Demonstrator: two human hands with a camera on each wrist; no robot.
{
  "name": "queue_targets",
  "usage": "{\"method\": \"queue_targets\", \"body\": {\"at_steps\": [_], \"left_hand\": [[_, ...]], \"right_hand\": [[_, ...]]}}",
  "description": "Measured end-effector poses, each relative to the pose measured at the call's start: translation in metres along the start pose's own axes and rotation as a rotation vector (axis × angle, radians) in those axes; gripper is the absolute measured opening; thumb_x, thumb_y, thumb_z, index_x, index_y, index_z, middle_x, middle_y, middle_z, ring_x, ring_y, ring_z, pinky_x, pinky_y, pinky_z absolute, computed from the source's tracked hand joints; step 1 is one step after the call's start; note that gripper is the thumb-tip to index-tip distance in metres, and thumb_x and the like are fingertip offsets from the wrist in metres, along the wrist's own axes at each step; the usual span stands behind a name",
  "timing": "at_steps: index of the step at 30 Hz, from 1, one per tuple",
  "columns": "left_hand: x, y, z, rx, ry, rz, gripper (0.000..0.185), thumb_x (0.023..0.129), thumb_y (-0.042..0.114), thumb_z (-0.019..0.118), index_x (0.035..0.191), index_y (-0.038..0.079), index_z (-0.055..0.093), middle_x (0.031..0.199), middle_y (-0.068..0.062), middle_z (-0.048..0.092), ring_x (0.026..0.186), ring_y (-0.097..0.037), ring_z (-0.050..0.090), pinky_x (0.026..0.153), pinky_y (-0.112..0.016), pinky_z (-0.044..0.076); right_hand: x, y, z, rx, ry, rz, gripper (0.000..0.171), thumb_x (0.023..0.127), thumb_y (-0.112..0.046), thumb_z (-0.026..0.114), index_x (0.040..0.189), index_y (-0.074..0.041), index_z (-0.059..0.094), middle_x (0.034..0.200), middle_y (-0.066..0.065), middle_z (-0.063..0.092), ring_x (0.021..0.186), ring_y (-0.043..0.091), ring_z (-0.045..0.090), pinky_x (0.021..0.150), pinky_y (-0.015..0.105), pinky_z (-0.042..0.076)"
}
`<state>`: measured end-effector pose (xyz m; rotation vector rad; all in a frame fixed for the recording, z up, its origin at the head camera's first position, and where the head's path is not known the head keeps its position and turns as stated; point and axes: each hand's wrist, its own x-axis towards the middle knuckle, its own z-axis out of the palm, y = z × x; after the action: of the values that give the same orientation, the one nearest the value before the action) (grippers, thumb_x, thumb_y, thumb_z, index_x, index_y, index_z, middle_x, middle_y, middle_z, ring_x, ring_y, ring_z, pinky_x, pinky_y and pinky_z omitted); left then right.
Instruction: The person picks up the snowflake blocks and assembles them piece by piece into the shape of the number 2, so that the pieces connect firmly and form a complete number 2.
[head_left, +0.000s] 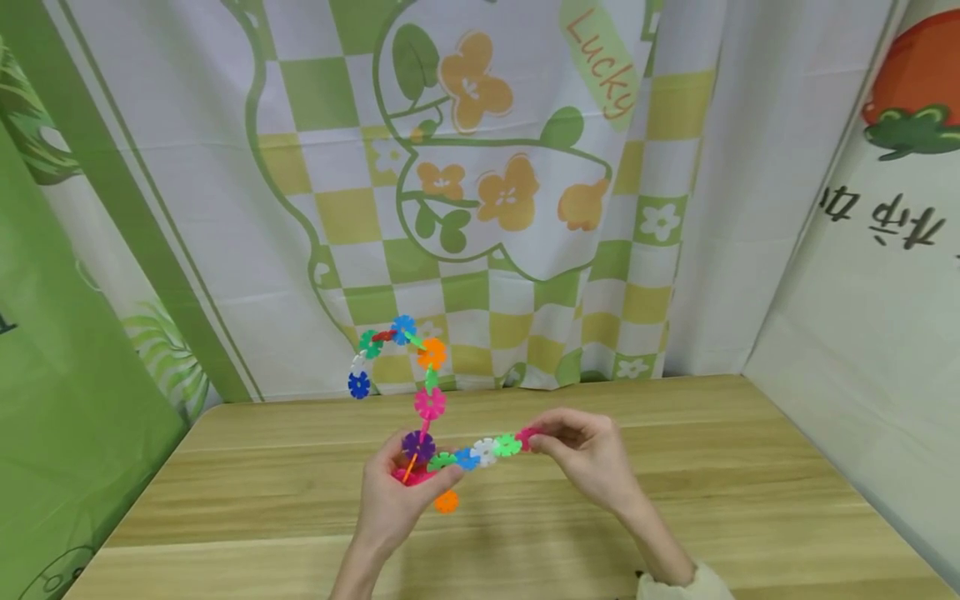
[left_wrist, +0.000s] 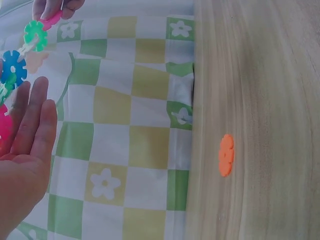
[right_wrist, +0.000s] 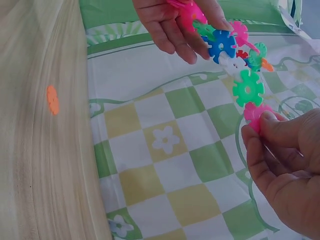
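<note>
A chain of interlocking plastic snowflake discs in many colours, among them a purple disc [head_left: 417, 446] and a white disc [head_left: 485, 452], is held up over the table. Its far part curls upward to a dark blue disc [head_left: 359, 384]. My left hand [head_left: 397, 492] holds the chain near its pink and green discs, thumb by the light blue disc [right_wrist: 221, 45] and fingers stretched out under it. At the right end, thumb and fingers of my right hand [head_left: 592, 454] pinch a pink disc [right_wrist: 255, 115], which meets a bright green disc [right_wrist: 248, 88].
A loose orange disc [head_left: 446, 501] lies on the wooden table [head_left: 285, 492], below the chain. Behind the table's back edge hangs a checked green, white and yellow curtain [head_left: 465, 292]. Printed cloths flank both sides. A small dark thing [head_left: 640, 573] shows beside the right sleeve [head_left: 686, 583].
</note>
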<state>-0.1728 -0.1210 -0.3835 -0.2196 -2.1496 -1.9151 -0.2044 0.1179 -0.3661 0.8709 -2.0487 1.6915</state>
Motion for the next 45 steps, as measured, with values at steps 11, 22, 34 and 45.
{"method": "queue_targets", "body": {"at_steps": [11, 22, 34, 45], "left_hand": [[0.002, -0.003, 0.002, -0.061, -0.044, 0.043, 0.03, 0.071, 0.003, 0.083, 0.097, 0.0, 0.068, 0.094, -0.01, 0.071, 0.068, -0.012, 0.061, 0.058, -0.023, 0.054], [0.001, -0.004, 0.008, -0.102, -0.055, 0.048, 0.031, 0.072, 0.001, 0.082, 0.1, 0.002, 0.068, 0.095, -0.012, 0.071, 0.072, -0.014, 0.065, 0.06, -0.023, 0.055], [0.002, 0.0, -0.001, -0.187, -0.029, 0.043, 0.038, 0.073, -0.003, 0.078, 0.109, 0.002, 0.065, 0.1, -0.018, 0.07, 0.077, -0.018, 0.069, 0.066, -0.029, 0.058], [0.003, 0.003, -0.003, -0.197, -0.035, 0.017, 0.039, 0.075, 0.002, 0.079, 0.111, 0.005, 0.065, 0.102, -0.018, 0.07, 0.073, -0.016, 0.067, 0.063, -0.022, 0.055]], "right_hand": [[0.0, -0.006, 0.007, -0.022, 0.068, 0.011, 0.015, 0.08, 0.01, 0.069, 0.094, 0.005, 0.069, 0.083, 0.015, 0.071, 0.072, 0.011, 0.068, 0.063, 0.029, 0.058], [0.002, -0.008, 0.005, -0.016, 0.1, 0.126, 0.024, 0.081, 0.014, 0.067, 0.104, 0.006, 0.066, 0.091, 0.018, 0.07, 0.079, 0.009, 0.066, 0.068, 0.028, 0.058], [0.005, 0.004, 0.003, -0.058, 0.11, 0.298, 0.018, 0.091, 0.006, 0.059, 0.109, 0.006, 0.063, 0.098, 0.019, 0.066, 0.075, 0.021, 0.067, 0.067, 0.031, 0.057], [0.0, 0.053, 0.055, -0.13, -0.518, 0.423, 0.028, 0.086, -0.006, 0.07, 0.109, 0.007, 0.061, 0.098, 0.022, 0.064, 0.069, 0.025, 0.066, 0.054, 0.029, 0.056]]}}
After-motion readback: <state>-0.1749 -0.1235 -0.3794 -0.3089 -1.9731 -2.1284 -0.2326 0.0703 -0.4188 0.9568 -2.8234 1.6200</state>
